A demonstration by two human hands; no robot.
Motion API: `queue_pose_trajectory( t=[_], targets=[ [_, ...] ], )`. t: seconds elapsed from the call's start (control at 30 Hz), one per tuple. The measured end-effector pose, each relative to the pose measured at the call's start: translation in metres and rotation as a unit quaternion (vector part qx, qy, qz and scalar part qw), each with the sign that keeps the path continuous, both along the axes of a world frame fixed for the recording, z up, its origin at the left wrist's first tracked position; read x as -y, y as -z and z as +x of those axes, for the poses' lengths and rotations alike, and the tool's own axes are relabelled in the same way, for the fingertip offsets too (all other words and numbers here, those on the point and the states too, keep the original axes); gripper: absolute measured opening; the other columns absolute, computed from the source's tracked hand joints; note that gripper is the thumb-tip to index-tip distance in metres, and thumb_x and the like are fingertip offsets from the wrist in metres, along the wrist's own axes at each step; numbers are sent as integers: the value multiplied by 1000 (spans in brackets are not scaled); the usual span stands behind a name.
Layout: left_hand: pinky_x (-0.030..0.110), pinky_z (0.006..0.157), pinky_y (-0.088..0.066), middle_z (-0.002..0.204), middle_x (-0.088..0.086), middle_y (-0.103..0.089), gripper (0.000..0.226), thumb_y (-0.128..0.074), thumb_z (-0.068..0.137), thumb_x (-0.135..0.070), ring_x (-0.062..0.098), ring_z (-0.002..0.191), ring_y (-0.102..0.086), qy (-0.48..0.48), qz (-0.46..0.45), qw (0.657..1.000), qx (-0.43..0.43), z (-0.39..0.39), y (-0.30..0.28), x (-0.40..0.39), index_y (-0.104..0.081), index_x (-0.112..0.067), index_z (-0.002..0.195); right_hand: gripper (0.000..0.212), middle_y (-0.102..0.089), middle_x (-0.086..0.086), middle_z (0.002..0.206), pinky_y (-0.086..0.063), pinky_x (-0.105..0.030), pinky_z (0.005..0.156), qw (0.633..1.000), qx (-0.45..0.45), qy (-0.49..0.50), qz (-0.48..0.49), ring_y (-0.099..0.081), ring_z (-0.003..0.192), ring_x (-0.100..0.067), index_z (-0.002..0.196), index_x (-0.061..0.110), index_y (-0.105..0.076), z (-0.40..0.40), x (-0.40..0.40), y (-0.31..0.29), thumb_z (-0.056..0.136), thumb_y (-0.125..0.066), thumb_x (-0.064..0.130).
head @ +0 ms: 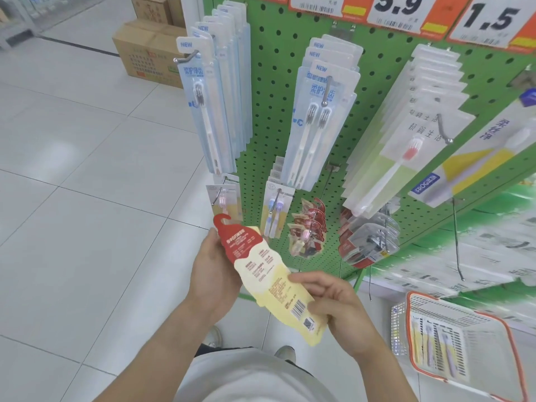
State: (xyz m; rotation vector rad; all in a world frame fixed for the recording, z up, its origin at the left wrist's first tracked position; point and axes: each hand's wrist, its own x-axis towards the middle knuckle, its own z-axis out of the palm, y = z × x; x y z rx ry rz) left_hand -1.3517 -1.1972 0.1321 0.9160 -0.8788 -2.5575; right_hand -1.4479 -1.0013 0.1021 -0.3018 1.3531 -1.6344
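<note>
Head view is showing me a green pegboard [272, 91] straight ahead. Toothbrush packs [322, 117] are hanging from its hooks in rows, with price tags [397, 10] running along the top. Lower down, a bunch of small red packets [310, 227] is hanging just beyond the hands, and a long wire hook [456, 242] is sticking out on the right. A basket [412, 329] with an orange rim is sitting low on the right, near my right hand [338, 306]. Cardboard boxes [145, 50] are standing well apart, past the board's left edge.

The white tiled floor [87, 198] is lying open to the left and below.

I am holding a flat red-and-cream package [269, 274] in front of the board's lower edge, tilted, hook end up. My left hand [213, 274] is gripping its upper left edge, fingers hidden behind it. The right hand is pinching its lower right part, fingers curling onto the printed face beside the barcode.
</note>
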Motion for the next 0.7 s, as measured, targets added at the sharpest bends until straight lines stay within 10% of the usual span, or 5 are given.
queue_pose_trajectory(
  t=[0.17,0.27,0.37,0.7],
  targets=[
    [50,101,-46,137,29,-56,55,-48,101,-45,37,124,-62,43,-29,998,-19,-1,2,-1,-50,-6,140,34,-71,-30,104,-54,-31,52,999,30,-9,-20,-70,67,-34,103,2,-73,-3,-5,-4,70,-66,2],
    [48,88,-59,105,15,-68,78,-86,71,-50,29,103,-70,47,-64,995,-64,-5,3,1,-59,-4,129,42,-71,-22,111,-55,-34,68,998,-41,-46,12,-72,93,-38,112,9,-72,-4,-11,-6,81,-73,38],
    [37,85,-60,87,3,-70,55,-90,71,-37,17,83,-68,60,-149,986,-49,-10,4,-8,-66,-6,109,52,-73,-9,101,-48,-38,92,991,-105,-82,27,-67,95,-24,111,9,-73,-3,-13,-7,93,-59,56],
    [20,79,-54,98,-11,-74,53,-82,70,-31,7,89,-69,95,-366,925,31,-33,21,-47,-61,-22,119,10,-77,-5,85,-56,-50,73,948,-245,173,109,-71,74,-34,98,20,-74,-3,17,-2,89,-77,21]
  ],
)
